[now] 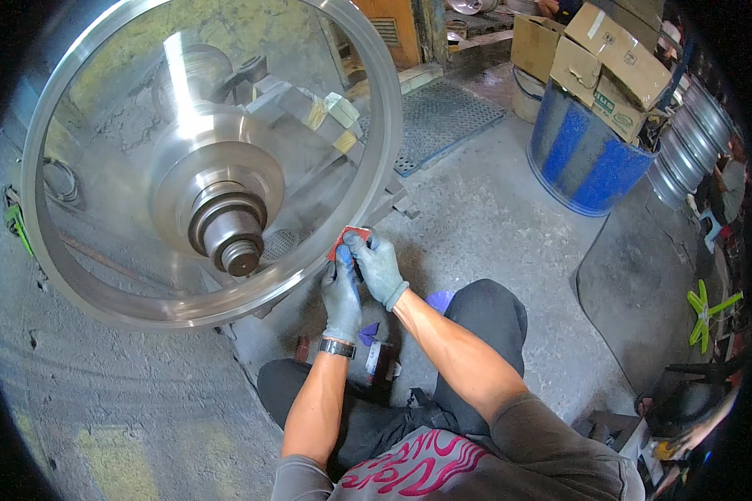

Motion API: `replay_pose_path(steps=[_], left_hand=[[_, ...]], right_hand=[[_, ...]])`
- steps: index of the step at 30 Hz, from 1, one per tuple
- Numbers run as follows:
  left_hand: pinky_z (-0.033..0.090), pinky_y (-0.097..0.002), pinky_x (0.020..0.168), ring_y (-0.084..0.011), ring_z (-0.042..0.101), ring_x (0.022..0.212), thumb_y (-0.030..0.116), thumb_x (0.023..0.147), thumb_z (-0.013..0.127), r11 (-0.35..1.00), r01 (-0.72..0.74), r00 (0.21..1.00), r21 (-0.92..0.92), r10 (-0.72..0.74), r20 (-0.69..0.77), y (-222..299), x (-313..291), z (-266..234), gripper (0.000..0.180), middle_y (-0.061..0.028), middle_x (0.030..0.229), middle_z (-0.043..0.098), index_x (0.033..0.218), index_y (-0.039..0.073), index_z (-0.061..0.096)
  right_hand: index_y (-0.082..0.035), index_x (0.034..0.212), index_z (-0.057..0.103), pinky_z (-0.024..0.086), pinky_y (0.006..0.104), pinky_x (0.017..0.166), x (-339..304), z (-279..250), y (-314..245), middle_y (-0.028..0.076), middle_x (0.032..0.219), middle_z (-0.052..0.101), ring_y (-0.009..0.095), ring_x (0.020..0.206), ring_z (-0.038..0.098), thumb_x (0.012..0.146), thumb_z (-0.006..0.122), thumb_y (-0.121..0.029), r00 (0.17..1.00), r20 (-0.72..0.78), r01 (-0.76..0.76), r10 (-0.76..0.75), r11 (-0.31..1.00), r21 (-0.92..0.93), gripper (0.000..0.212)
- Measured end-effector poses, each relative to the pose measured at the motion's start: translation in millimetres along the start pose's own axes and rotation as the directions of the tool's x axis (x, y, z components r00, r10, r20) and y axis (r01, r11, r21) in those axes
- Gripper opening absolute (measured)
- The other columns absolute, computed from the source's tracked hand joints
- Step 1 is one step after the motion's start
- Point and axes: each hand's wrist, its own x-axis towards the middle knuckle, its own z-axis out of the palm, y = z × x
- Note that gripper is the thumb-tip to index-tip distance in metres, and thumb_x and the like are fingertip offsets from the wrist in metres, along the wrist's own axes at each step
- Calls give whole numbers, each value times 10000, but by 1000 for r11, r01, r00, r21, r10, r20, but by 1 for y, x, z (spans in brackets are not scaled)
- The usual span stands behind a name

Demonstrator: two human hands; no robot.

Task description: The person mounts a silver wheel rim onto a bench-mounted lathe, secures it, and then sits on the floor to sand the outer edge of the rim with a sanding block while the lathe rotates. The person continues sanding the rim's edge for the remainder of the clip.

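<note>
A large metal wheel rim [380, 125] stands upright at the left, its outer ring bright and its inner part smeared as if spinning. At its centre juts a stepped metal hub [228, 219]. My left hand [341, 294], in a grey glove with a watch at the wrist, is closed on the lower part of a red abrasive sheet [339, 242]. My right hand [379, 265], also gloved, grips the sheet's other side with the thumb on top. Both hands are together at the rim's lower right edge; whether the sheet touches the metal I cannot tell.
Beneath my hands lie a purple scrap [368, 334] and a small container [379, 359]. A blue striped drum [581, 159] with cardboard boxes [614, 54] stands far right, beside stacked metal rims [693, 138]. A perforated metal plate [443, 121] and a dark mat [639, 292] lie on the floor.
</note>
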Motion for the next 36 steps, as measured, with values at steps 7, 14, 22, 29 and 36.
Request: replay_pose_path(steps=[7, 14, 22, 29, 36], left_hand=[[519, -313, 937, -129, 638, 1063, 508, 1068, 616, 997, -1, 1000, 71, 2, -19, -9, 6, -5, 580, -51, 1187, 723, 1319, -8, 698], [529, -294, 906, -116, 640, 1047, 506, 1063, 626, 999, 54, 998, 3, -54, -8, -6, 4, -1, 579, -51, 1174, 722, 1316, -9, 697], [521, -289, 882, -110, 631, 1006, 510, 1055, 639, 996, 88, 996, 26, -88, -10, -7, 4, -2, 567, -42, 1164, 723, 1277, -7, 714], [511, -291, 917, -127, 634, 1040, 517, 1056, 633, 994, 109, 994, 29, -108, -17, -12, 8, -3, 592, -56, 1184, 727, 1299, -17, 706], [503, -283, 902, -110, 624, 1032, 510, 1051, 644, 994, 72, 997, 78, -72, 3, -5, 2, -4, 573, -45, 1171, 718, 1295, -5, 706]], right_hand=[[-43, 1058, 743, 518, 258, 667, -1, 0, 5, 0, 856, 702, 68, 738, 605, 1028, 719, -375, 999, -28, -37, 40, 996, 85, 333], [-29, 1071, 753, 508, 254, 641, -1, 0, 6, 2, 850, 705, 62, 715, 598, 1033, 712, -342, 998, -56, -8, 12, 998, 66, 318], [-11, 1075, 767, 502, 259, 609, -3, 0, 9, 2, 843, 713, 60, 696, 599, 1031, 712, -306, 994, -102, -29, 35, 998, 57, 303], [-15, 1051, 771, 476, 247, 556, -4, 4, 11, -7, 799, 697, 50, 666, 592, 1027, 718, -301, 984, -168, 64, -53, 996, 59, 292], [-21, 979, 759, 453, 247, 522, -8, 3, 2, -14, 753, 677, 50, 619, 576, 1018, 728, -316, 989, -150, 13, -1, 997, 81, 299]])
